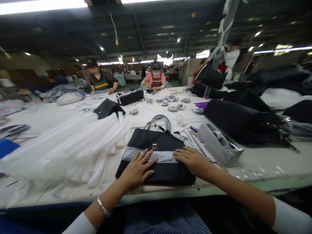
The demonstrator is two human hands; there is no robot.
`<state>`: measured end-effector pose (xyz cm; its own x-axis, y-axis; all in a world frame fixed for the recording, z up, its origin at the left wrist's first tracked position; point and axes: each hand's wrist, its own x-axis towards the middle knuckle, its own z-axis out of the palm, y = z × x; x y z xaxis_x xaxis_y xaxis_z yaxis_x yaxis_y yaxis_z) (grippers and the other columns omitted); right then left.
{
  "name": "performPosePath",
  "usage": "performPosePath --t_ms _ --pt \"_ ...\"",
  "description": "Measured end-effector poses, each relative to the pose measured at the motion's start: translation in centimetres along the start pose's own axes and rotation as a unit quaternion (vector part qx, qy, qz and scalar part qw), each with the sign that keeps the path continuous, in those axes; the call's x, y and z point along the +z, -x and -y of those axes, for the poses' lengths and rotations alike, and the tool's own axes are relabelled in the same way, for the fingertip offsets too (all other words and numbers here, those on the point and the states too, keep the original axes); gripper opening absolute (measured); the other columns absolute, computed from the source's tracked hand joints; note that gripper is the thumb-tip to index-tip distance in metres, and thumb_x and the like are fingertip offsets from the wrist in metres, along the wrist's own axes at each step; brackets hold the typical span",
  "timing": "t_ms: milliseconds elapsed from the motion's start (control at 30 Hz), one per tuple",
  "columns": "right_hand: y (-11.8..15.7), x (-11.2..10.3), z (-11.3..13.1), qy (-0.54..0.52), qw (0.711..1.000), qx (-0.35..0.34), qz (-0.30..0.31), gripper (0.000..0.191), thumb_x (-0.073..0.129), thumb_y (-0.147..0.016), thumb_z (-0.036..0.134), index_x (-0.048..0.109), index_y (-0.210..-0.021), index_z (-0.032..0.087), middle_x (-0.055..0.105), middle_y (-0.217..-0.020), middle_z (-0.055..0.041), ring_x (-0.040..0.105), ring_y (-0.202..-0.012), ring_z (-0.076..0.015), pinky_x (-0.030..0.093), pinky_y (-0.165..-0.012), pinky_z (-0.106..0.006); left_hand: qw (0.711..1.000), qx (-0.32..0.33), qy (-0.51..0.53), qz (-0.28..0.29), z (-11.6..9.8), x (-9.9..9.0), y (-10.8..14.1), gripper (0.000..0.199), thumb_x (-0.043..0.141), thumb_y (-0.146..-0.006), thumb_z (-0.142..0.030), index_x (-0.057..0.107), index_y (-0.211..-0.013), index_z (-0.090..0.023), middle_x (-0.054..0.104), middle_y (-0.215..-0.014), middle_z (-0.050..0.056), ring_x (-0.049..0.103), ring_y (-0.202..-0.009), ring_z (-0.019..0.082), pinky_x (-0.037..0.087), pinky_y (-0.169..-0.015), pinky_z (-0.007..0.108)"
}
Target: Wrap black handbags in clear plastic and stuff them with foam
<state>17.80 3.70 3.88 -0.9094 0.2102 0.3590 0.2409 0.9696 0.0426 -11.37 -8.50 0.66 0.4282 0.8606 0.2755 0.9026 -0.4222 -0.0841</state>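
A black handbag (168,174) lies flat at the table's near edge, its wrapped handles (168,122) pointing away from me. A pale translucent strip (165,157) runs across its front, below a small gold clasp (154,146). My left hand (138,167) rests on the left part of the bag and strip, fingers spread. On the strip's right end lies my right hand (192,161), fingers stretched out flat. Neither hand grasps anything. A white tag or paper (179,136) sits by the bag's upper right corner.
White foam sheets (60,146) are heaped at left. To the right stand a grey box (216,143), paper strips (201,146), a blue marker (193,129) and piled black bags (239,120). Coiled grey straps (173,109) lie farther back. Co-workers (156,78) stand across the table (263,165).
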Motion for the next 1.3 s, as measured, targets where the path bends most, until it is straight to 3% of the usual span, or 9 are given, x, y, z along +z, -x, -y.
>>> performPosePath --t_ms 167,300,467,600,700,867,1033,1167,1300 --pt "4.6 -4.4 -3.2 0.036 0.985 0.137 -0.096 0.026 0.048 -0.094 0.018 0.066 -0.113 0.023 0.070 -0.117 -0.0060 0.060 -0.116 -0.0192 0.042 -0.107 -0.041 1.000 0.009 -0.019 -0.015 -0.1 0.7 -0.1 0.056 0.045 -0.096 -0.049 0.028 -0.149 -0.039 0.022 -0.160 0.006 0.028 -0.143 0.034 0.029 -0.111 0.057" --pt "10.1 -6.9 -9.6 0.130 0.902 0.360 -0.202 0.029 0.055 -0.089 0.038 0.072 -0.098 0.017 0.064 -0.124 -0.0158 0.051 -0.126 -0.0334 0.039 -0.106 -0.054 1.000 0.010 -0.015 -0.023 -0.1 0.9 0.0 0.055 0.045 -0.096 -0.049 0.029 -0.149 -0.040 0.024 -0.159 0.005 0.029 -0.143 0.034 0.029 -0.111 0.057" --pt "13.5 -6.7 -13.4 -0.071 0.827 0.541 -0.134 0.042 0.056 -0.082 0.059 0.077 -0.074 0.023 0.074 -0.101 -0.0114 0.067 -0.100 -0.0312 0.052 -0.085 -0.045 0.999 0.007 -0.012 -0.036 -0.1 1.1 0.0 0.053 0.045 -0.096 -0.049 0.033 -0.147 -0.040 0.025 -0.159 0.003 0.030 -0.142 0.033 0.028 -0.112 0.055" --pt "13.3 -6.5 -13.1 -0.290 0.752 0.577 -0.136 0.045 0.061 -0.078 0.060 0.078 -0.083 0.019 0.075 -0.099 -0.0121 0.069 -0.083 -0.0261 0.054 -0.069 -0.039 0.999 0.008 -0.013 -0.040 0.0 1.3 0.0 0.053 0.045 -0.096 -0.049 0.033 -0.147 -0.041 0.026 -0.159 0.003 0.030 -0.142 0.033 0.029 -0.112 0.056" --pt "13.0 -7.0 -13.0 -0.330 0.741 0.564 -0.155 0.041 0.065 -0.075 0.057 0.078 -0.086 0.019 0.075 -0.103 -0.0130 0.070 -0.084 -0.0247 0.055 -0.064 -0.035 0.999 0.006 -0.015 -0.037 -0.1 1.3 0.1 0.053 0.044 -0.096 -0.049 0.032 -0.147 -0.041 0.025 -0.159 0.003 0.030 -0.143 0.033 0.029 -0.112 0.056" --pt "13.0 -9.0 -11.7 -0.428 0.707 0.506 -0.249 0.029 0.072 -0.074 0.049 0.077 -0.083 0.022 0.076 -0.099 -0.0097 0.068 -0.101 -0.0255 0.057 -0.089 -0.043 1.000 0.001 -0.017 -0.025 -0.1 1.2 0.1 0.055 0.043 -0.097 -0.050 0.028 -0.149 -0.042 0.023 -0.160 0.003 0.028 -0.143 0.033 0.028 -0.112 0.056" --pt "13.5 -11.7 -8.0 -0.406 0.696 0.490 -0.333 0.021 0.073 -0.076 0.043 0.076 -0.084 0.024 0.070 -0.119 -0.0073 0.058 -0.121 -0.0281 0.046 -0.107 -0.046 1.000 0.002 -0.021 -0.017 -0.1 1.4 0.0 0.055 0.043 -0.097 -0.050 0.027 -0.149 -0.041 0.022 -0.160 0.003 0.027 -0.144 0.033 0.026 -0.113 0.057" --pt "14.7 -12.7 -5.2 -0.419 0.670 0.526 -0.315 0.022 0.071 -0.078 0.044 0.077 -0.084 0.023 0.068 -0.123 -0.0096 0.053 -0.127 -0.0300 0.041 -0.110 -0.045 1.000 0.002 -0.013 -0.024 -0.1 1.5 0.0 0.055 0.044 -0.097 -0.050 0.030 -0.148 -0.040 0.022 -0.160 0.003 0.027 -0.144 0.033 0.025 -0.113 0.056" --pt "16.3 -11.3 -2.6 -0.447 0.616 0.583 -0.284 0.028 0.072 -0.078 0.045 0.077 -0.094 0.022 0.070 -0.119 -0.0103 0.059 -0.120 -0.0292 0.044 -0.108 -0.041 1.000 -0.003 -0.011 -0.019 -0.1 1.5 0.0 0.054 0.043 -0.097 -0.050 0.030 -0.148 -0.041 0.020 -0.161 0.003 0.027 -0.144 0.033 0.025 -0.113 0.056"
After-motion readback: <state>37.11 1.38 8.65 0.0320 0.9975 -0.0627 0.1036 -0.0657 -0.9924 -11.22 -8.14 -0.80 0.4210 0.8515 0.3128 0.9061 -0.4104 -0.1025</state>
